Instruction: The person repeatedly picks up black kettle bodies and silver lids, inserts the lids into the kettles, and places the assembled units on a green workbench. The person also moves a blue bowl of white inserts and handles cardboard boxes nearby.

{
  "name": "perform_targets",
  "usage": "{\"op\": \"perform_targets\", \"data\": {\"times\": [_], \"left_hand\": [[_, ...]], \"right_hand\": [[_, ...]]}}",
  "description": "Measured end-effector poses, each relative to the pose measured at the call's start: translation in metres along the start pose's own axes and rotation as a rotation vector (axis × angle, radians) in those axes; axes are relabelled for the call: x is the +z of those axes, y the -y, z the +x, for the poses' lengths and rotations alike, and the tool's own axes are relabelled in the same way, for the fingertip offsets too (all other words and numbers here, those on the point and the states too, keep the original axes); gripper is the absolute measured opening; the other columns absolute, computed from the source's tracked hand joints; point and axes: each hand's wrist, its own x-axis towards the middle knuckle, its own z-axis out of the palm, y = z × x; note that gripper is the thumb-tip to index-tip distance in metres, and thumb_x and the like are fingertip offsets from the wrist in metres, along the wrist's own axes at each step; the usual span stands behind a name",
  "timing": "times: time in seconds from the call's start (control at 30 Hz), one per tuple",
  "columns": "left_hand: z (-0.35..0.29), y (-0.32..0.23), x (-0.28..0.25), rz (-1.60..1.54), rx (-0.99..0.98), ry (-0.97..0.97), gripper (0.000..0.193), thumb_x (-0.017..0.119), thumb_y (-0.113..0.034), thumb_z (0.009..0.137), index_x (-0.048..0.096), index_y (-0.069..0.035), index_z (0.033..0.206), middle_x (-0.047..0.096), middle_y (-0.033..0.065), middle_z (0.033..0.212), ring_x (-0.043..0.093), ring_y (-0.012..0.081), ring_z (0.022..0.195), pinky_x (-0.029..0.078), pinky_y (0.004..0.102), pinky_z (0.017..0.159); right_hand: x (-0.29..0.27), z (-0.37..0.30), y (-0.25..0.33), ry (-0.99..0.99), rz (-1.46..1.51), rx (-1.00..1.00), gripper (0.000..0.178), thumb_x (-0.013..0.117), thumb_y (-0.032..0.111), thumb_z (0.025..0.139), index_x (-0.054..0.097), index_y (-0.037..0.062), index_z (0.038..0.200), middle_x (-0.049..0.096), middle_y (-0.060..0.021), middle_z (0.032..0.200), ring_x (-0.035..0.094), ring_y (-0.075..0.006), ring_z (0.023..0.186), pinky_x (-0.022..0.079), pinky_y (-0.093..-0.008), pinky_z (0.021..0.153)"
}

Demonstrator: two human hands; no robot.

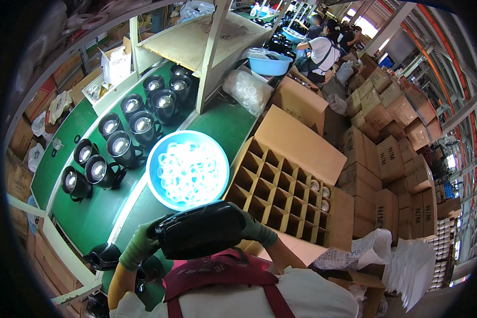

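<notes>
A glossy black rounded vessel (pixel 201 230) is held up close before my chest, looking large and tilted. My left hand (pixel 139 245), in a green glove, grips its left end. My right hand (pixel 257 228), also gloved in green, closes on its right end, with fingers partly hidden behind it. Beyond the vessel stands a light blue basin (pixel 152 183) full of white rings (pixel 191 172). Next to my left forearm, a black vessel (pixel 103 257) lies on its side, and another dark one (pixel 149 270) is partly covered by my arm.
Black mugs (pixel 119 146) with handles stand in rows on the green belt (pixel 63 212). On my right is an open carton (pixel 339 217) with cardboard dividers and several round items inside. Stacked cartons (pixel 392 164) line the right side. People (pixel 323 50) work farther off.
</notes>
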Motion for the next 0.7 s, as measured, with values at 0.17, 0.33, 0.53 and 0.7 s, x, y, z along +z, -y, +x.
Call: {"op": "perform_targets", "data": {"times": [0.17,0.33,0.53,0.7], "left_hand": [[-0.004,0.001,0.009,0.112,0.052,-0.076,0.051,0.070,-0.011,0.081,0.057,0.000,0.129,0.067,0.0139,0.116,0.063,0.0185,0.109,0.047,0.0323,0.096],[-0.005,0.078,0.003,0.074,0.093,-0.229,0.044,0.069,-0.012,0.080,0.062,0.002,0.121,0.069,0.0119,0.112,0.065,0.0187,0.101,0.050,0.0315,0.090],[-0.001,0.141,-0.007,-0.279,0.021,-0.335,0.045,0.069,-0.011,0.080,0.061,0.000,0.123,0.067,0.0094,0.115,0.064,0.0190,0.102,0.051,0.0330,0.090],[-0.041,0.092,-0.036,0.287,-0.164,-0.226,0.076,0.070,-0.012,0.080,0.033,0.001,0.146,0.051,0.0195,0.137,0.055,0.0280,0.121,0.044,0.0370,0.101]], "right_hand": [[0.003,0.001,-0.007,0.032,-0.042,-0.017,0.085,0.083,0.016,0.072,0.039,0.0055,0.144,0.048,-0.0096,0.140,0.044,-0.0206,0.130,0.035,-0.0371,0.111],[0.018,0.005,-0.002,0.050,0.237,0.247,0.067,0.075,0.015,0.082,0.044,0.0049,0.141,0.040,-0.0120,0.148,0.043,-0.0226,0.133,0.033,-0.0385,0.111],[0.037,0.027,0.012,-0.047,-0.200,-0.238,0.054,0.076,0.019,0.080,0.056,0.0083,0.129,0.039,-0.0163,0.147,0.045,-0.0298,0.129,0.039,-0.0414,0.107],[0.056,0.053,0.013,-0.010,-0.437,-0.386,0.047,0.080,0.022,0.071,0.063,0.0107,0.113,0.039,-0.0201,0.144,0.044,-0.0405,0.128,0.042,-0.0501,0.103]]}}
